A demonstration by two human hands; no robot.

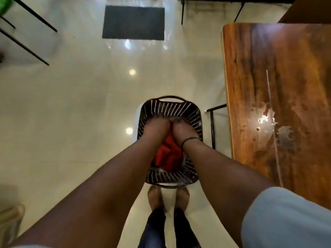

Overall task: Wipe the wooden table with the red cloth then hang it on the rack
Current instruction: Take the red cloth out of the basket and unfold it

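Red cloth is seen crumpled inside a dark slotted basket that stands on the pale floor, just in front of the person's bare feet. Both hands are lowered into the basket: the left hand and the right hand rest on the cloth side by side, fingers bent downward. Whether the fingers are already closed around the fabric cannot be told, because the fingertips are hidden against the basket wall.

The step in hand is judged to be the picking up of the cloth. It is best gathered with both hands into one bundle, so that no corner is caught in the slots, and lifted straight up. The wooden table, at the right, shows wet marks and is not yet wiped.
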